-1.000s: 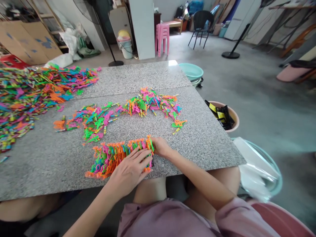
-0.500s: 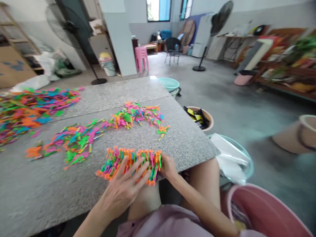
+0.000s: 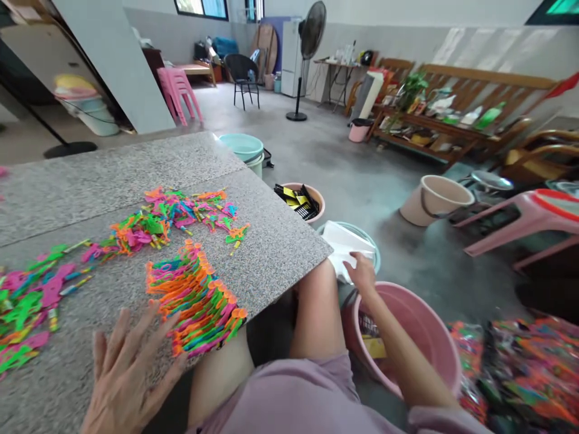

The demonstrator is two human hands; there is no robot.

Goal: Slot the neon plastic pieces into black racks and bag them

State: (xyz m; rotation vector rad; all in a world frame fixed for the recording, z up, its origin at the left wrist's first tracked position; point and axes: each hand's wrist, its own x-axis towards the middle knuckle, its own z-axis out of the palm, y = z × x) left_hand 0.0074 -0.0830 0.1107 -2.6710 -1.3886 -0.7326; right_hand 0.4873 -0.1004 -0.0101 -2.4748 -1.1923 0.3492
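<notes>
A row of small plastic toy pieces (image 3: 199,301) in orange, green, pink and blue lies side by side near the front edge of the stone table. My left hand (image 3: 131,367) is open, its fingers spread beside the left end of the row, holding nothing. Off the table to the right, my right hand (image 3: 362,274) reaches down to white plastic bags (image 3: 341,241) lying over a teal basin (image 3: 376,256). Its fingers are slightly bent and apart, touching or just over the bags; I cannot tell which.
Loose toy pieces (image 3: 154,226) lie in heaps across the table (image 3: 280,253). Right of my leg stands a pink tub (image 3: 429,325), with packed colourful pieces (image 3: 534,367) on the floor beyond it. A tan bucket (image 3: 418,202) and a basin with black-and-yellow items (image 3: 319,208) stand farther off.
Both hands have let go of the row, which now rests on the table. My right hand has moved right to the white bags; my left has drawn back slightly. The view has swung right.
</notes>
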